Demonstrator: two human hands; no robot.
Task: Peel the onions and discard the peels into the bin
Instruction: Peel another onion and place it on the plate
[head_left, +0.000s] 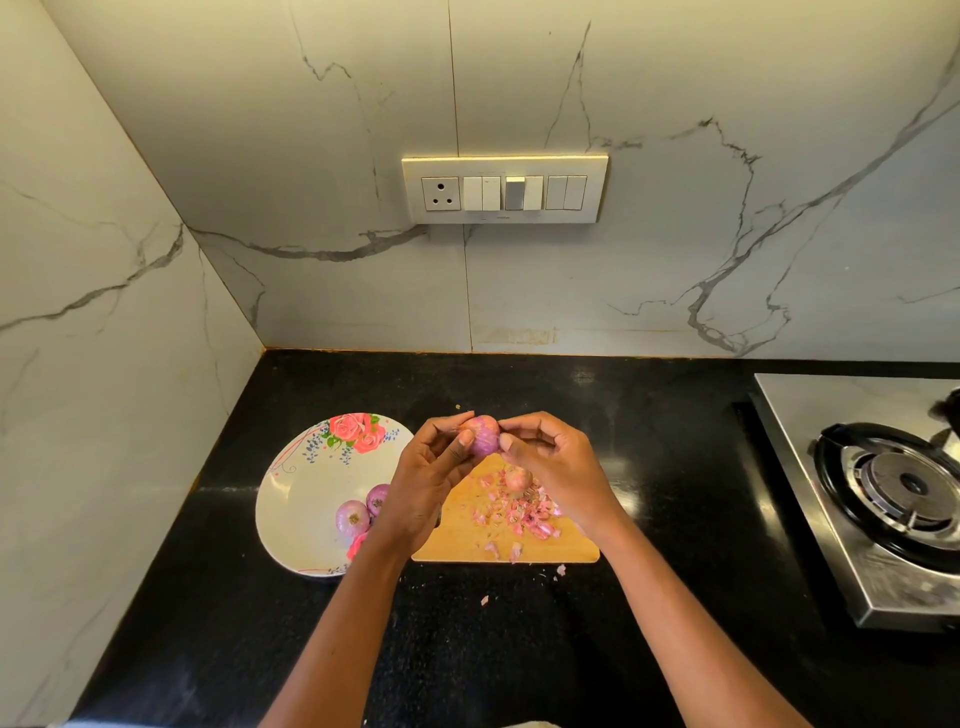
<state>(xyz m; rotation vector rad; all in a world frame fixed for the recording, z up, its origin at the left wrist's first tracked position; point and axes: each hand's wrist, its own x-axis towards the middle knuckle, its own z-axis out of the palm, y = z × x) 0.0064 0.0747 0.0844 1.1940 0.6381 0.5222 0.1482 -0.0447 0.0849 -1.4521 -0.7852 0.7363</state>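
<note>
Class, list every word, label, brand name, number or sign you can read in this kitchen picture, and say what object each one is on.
None can be read.
Switch panel: faint marks under the switches, too small and blurred to read.
Plate: only a painted rose pattern, no lettering.
Stove, cutting board and onions: no visible text.

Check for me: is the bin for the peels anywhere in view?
No, no bin shows; the peels lie piled on the cutting board beside the plate.
</note>
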